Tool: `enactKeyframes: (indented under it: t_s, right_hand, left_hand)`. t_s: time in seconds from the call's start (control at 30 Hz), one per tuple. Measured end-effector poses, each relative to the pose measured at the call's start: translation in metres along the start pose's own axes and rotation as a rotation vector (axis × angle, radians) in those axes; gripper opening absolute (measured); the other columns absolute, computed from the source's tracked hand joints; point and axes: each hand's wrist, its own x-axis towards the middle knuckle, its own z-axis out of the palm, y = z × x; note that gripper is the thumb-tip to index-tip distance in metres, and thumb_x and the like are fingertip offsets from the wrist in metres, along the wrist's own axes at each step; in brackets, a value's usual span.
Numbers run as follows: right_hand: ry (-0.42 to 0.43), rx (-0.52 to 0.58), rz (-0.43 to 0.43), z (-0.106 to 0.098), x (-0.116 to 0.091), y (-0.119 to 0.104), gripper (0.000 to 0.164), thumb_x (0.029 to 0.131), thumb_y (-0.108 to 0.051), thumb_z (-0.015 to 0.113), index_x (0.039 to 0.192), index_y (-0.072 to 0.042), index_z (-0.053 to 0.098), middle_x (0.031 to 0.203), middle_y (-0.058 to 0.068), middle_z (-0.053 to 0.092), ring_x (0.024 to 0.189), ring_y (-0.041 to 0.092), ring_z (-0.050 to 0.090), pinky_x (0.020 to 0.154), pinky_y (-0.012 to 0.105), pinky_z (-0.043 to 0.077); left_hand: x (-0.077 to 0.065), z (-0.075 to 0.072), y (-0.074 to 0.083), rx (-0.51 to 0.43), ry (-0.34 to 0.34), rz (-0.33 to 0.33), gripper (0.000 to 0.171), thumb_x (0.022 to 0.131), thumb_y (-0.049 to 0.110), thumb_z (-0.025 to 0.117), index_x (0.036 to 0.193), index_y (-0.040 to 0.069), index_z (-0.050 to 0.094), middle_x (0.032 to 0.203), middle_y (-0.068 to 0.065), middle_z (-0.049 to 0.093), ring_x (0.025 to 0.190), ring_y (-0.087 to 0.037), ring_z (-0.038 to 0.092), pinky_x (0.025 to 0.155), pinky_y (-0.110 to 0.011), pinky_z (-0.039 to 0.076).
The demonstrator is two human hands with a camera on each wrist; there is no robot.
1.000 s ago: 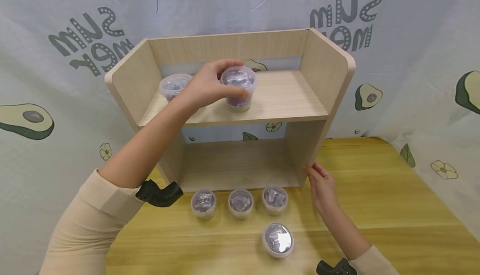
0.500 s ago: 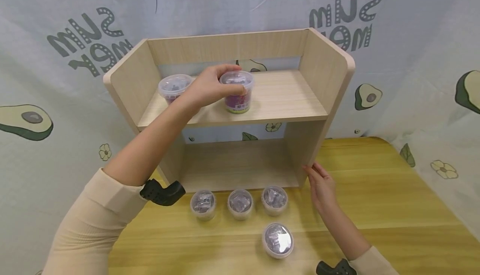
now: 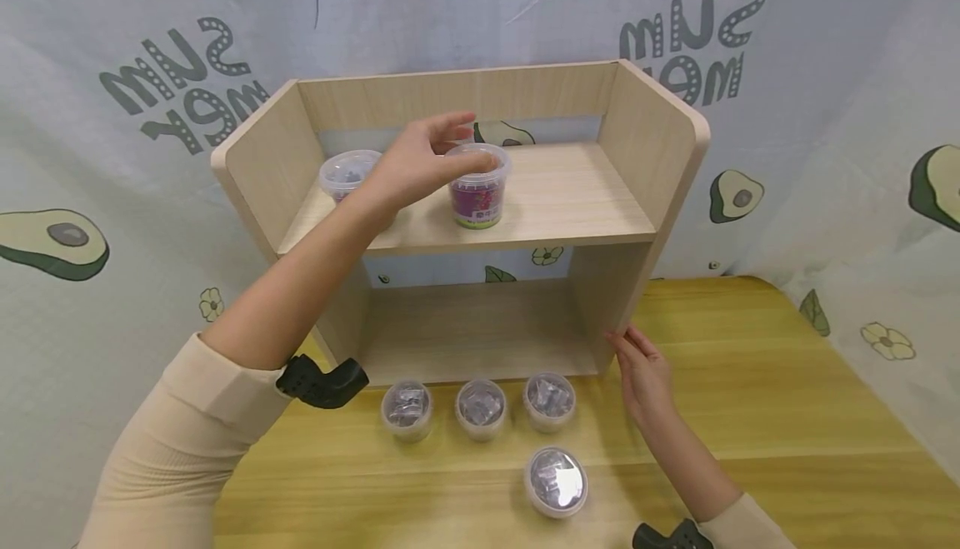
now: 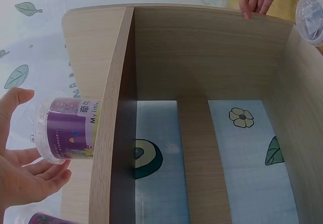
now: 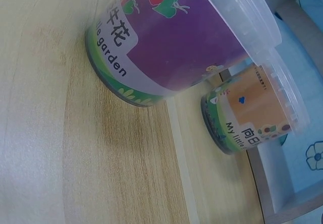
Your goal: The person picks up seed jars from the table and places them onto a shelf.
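Note:
A clear-lidded plastic cup with a purple label (image 3: 477, 203) stands upright on the upper board of a small wooden shelf (image 3: 562, 191). My left hand (image 3: 420, 164) is at its lid, thumb across the top in the head view. In the left wrist view the fingers (image 4: 50, 176) are spread apart beside the cup. To its left another lidded cup (image 3: 348, 170) stands on the same board, partly behind the forearm. My right hand (image 3: 648, 382) holds the lower front edge of the shelf's right side panel.
Several lidded cups stand on the yellow wooden table (image 3: 787, 416): a row of three, with the middle one (image 3: 480, 407) just before the shelf, and one nearer cup (image 3: 557, 482). The right wrist view shows a purple-labelled cup (image 5: 176, 42) and an orange-labelled cup (image 5: 252, 108). A printed cloth (image 3: 450, 7) hangs behind.
The purple-labelled cup has come down slightly onto the upper board. My left fingers have loosened and lifted from around it. The right hand stays at the side panel.

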Motion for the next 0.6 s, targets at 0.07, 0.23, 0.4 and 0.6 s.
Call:
enactKeyframes:
  t_s: [0.07,0.23,0.4,0.6]
  right_hand:
    - [0.003,-0.001,0.003,0.000,0.000,0.000,0.025,0.086,0.004,0.059,0.085,-0.020,0.067,0.111,-0.005,0.054,0.105,0.003,0.052,0.106,0.020,0.029]
    - [0.003,0.003,0.003,0.002,-0.001,-0.001,0.025,0.085,0.004,0.059,0.085,-0.020,0.067,0.108,-0.007,0.056,0.105,0.003,0.053,0.105,0.019,0.030]
    - [-0.009,-0.001,-0.004,0.001,-0.002,-0.001,0.026,0.085,0.004,0.059,0.084,-0.020,0.068,0.106,-0.008,0.057,0.104,0.002,0.053,0.105,0.019,0.030]
    - [-0.005,0.004,-0.012,0.001,-0.001,0.000,0.026,0.085,0.005,0.059,0.083,-0.019,0.070,0.103,-0.008,0.060,0.102,0.001,0.055,0.103,0.018,0.033]
  left_hand:
    - [0.000,0.000,0.001,0.001,0.013,0.011,0.071,0.078,0.043,0.069,0.140,0.028,0.039,0.139,0.008,0.044,0.124,-0.008,0.042,0.102,-0.027,0.036]
    - [-0.001,0.000,0.002,-0.004,0.051,0.042,0.068,0.079,0.040,0.070,0.139,0.024,0.042,0.137,0.007,0.047,0.121,-0.008,0.046,0.099,-0.026,0.039]
    - [-0.003,-0.003,0.005,-0.011,0.103,0.071,0.064,0.080,0.037,0.070,0.137,0.022,0.045,0.134,0.009,0.050,0.119,-0.008,0.047,0.098,-0.026,0.041]
    - [-0.009,-0.009,0.011,-0.050,0.145,0.136,0.061,0.081,0.033,0.070,0.136,0.021,0.046,0.135,0.008,0.049,0.121,-0.010,0.047,0.099,-0.027,0.039]
